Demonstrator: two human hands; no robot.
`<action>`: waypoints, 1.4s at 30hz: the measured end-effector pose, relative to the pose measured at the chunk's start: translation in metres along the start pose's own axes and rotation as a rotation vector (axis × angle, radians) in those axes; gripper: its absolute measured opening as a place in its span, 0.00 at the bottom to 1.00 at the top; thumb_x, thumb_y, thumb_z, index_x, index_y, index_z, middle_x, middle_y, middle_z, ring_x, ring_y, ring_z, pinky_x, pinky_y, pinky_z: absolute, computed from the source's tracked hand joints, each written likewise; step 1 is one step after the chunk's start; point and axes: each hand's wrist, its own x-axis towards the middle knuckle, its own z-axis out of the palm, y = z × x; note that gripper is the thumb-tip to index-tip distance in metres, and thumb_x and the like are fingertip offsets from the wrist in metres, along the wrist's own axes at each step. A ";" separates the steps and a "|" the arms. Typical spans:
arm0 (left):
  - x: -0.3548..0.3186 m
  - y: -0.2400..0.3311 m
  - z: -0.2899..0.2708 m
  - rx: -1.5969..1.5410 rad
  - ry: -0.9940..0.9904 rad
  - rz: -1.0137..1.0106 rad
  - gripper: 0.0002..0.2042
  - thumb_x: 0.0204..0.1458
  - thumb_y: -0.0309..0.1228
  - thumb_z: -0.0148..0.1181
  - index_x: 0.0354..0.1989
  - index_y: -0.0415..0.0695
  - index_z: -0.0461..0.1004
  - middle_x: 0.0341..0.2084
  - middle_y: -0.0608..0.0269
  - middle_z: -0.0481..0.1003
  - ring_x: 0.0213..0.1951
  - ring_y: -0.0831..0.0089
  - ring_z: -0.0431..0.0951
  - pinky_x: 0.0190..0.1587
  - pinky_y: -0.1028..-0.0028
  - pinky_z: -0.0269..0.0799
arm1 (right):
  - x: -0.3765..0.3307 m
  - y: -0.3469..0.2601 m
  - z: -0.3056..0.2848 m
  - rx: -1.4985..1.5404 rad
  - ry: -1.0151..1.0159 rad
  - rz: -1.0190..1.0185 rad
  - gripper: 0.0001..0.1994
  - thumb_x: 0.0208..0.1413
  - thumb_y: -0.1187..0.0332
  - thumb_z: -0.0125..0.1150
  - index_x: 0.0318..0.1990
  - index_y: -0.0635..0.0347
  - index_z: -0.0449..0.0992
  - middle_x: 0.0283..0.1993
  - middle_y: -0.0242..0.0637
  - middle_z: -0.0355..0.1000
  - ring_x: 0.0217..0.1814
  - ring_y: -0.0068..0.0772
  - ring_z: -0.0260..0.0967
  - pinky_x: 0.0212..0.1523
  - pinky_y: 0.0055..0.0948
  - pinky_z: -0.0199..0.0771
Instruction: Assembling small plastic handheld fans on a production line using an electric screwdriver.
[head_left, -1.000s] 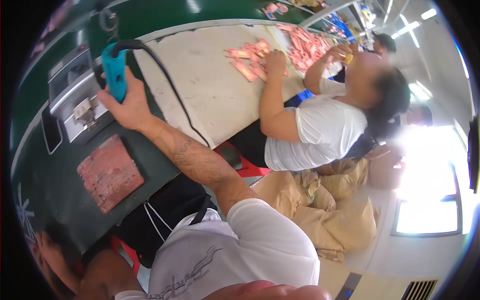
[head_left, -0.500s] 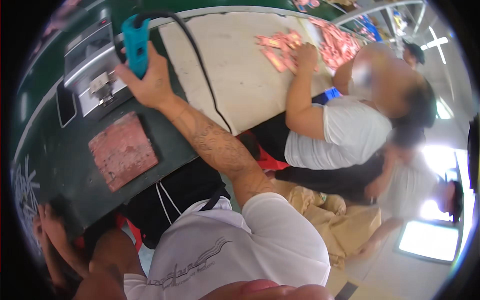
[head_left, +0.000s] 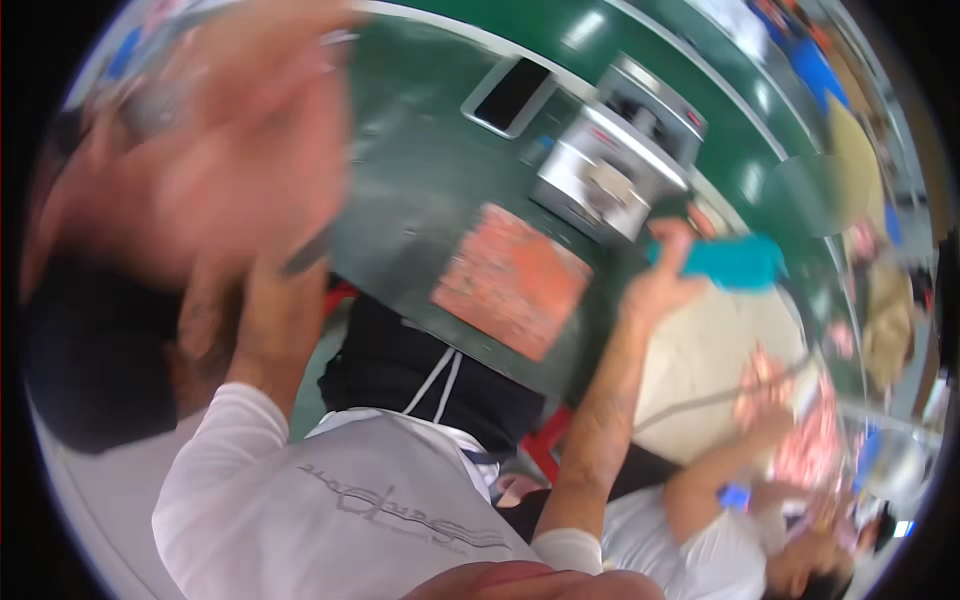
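I'd steady the teal tool (head_left: 732, 263) that my right hand (head_left: 667, 278) grips; whether my blurred left hand (head_left: 283, 232) holds anything, I can't tell.

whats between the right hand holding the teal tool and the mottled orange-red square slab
Only a bare strip of dark green tabletop shows between the right hand and the mottled orange-red square slab, in the head view.

Phone (head_left: 512, 95) with dark screen, red stool (head_left: 546, 440), co-worker (head_left: 718, 552) in white
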 end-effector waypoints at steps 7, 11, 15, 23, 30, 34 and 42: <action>-0.059 -0.085 0.016 0.072 0.289 -0.166 0.06 0.53 0.34 0.65 0.30 0.46 0.81 0.31 0.54 0.80 0.36 0.53 0.80 0.44 0.59 0.74 | -0.004 0.006 0.005 -0.077 -0.042 -0.071 0.25 0.66 0.50 0.61 0.46 0.72 0.74 0.34 0.35 0.73 0.37 0.27 0.66 0.42 0.30 0.63; -0.045 -0.057 0.017 -0.146 0.197 -0.468 0.10 0.56 0.39 0.64 0.34 0.45 0.79 0.31 0.58 0.81 0.37 0.57 0.83 0.42 0.61 0.77 | -0.002 -0.014 0.005 -0.165 0.028 -0.156 0.20 0.69 0.56 0.56 0.44 0.70 0.76 0.37 0.40 0.74 0.40 0.32 0.68 0.45 0.33 0.65; -0.046 -0.059 0.011 -0.136 0.113 -0.533 0.10 0.57 0.39 0.63 0.34 0.45 0.78 0.31 0.58 0.82 0.37 0.58 0.83 0.43 0.60 0.77 | -0.003 -0.017 0.013 -0.129 0.037 -0.088 0.24 0.69 0.58 0.55 0.59 0.74 0.70 0.34 0.35 0.72 0.39 0.29 0.67 0.44 0.30 0.64; -0.044 -0.056 0.003 -0.156 0.067 -0.622 0.17 0.58 0.43 0.63 0.27 0.43 0.71 0.23 0.55 0.77 0.32 0.55 0.80 0.38 0.58 0.73 | -0.004 -0.012 0.010 -0.151 0.026 -0.074 0.22 0.70 0.55 0.54 0.34 0.71 0.70 0.40 0.45 0.71 0.56 0.42 0.64 0.57 0.42 0.63; -0.046 -0.056 0.005 -0.143 0.019 -0.609 0.20 0.59 0.46 0.62 0.23 0.44 0.69 0.19 0.56 0.75 0.30 0.52 0.78 0.37 0.57 0.72 | -0.004 -0.012 0.011 -0.145 0.016 -0.116 0.22 0.70 0.55 0.54 0.34 0.71 0.70 0.39 0.45 0.71 0.58 0.44 0.63 0.57 0.43 0.63; -0.045 -0.056 0.004 -0.143 0.003 -0.599 0.20 0.59 0.46 0.62 0.23 0.44 0.69 0.21 0.55 0.76 0.31 0.52 0.79 0.38 0.56 0.73 | -0.004 -0.014 0.013 -0.155 0.027 -0.102 0.23 0.70 0.54 0.54 0.34 0.70 0.71 0.39 0.45 0.71 0.58 0.43 0.63 0.57 0.43 0.63; -0.049 -0.063 0.004 -0.046 -0.033 -0.550 0.25 0.61 0.50 0.54 0.19 0.41 0.75 0.21 0.47 0.77 0.31 0.46 0.80 0.39 0.53 0.76 | -0.007 -0.013 0.011 -0.149 0.007 -0.043 0.23 0.69 0.53 0.55 0.34 0.70 0.71 0.45 0.45 0.71 0.49 0.39 0.65 0.55 0.40 0.63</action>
